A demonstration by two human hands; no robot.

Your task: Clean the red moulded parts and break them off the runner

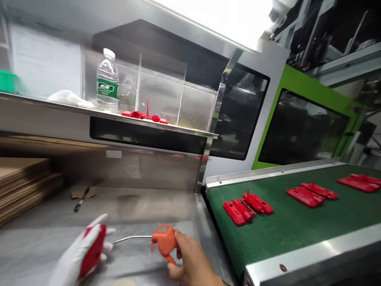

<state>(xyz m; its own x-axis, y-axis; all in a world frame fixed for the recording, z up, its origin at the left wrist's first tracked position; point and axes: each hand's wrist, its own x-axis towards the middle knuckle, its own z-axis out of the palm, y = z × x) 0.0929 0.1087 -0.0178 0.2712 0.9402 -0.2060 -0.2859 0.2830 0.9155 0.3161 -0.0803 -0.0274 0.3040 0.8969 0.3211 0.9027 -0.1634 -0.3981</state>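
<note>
Two hands, left [79, 254] (gloved) holding red part [93, 251], right [190, 262] gripping air gun [163, 240]

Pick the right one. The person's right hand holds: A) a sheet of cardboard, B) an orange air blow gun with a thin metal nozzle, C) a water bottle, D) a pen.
B: the right hand grips the orange blow gun, its nozzle pointing toward the red part in the gloved left hand.

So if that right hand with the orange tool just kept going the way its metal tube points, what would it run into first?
Most likely the red part held in the gloved left hand. The right hand grips an orange air gun whose nozzle aims left at it, though depth is hard to judge.
</note>
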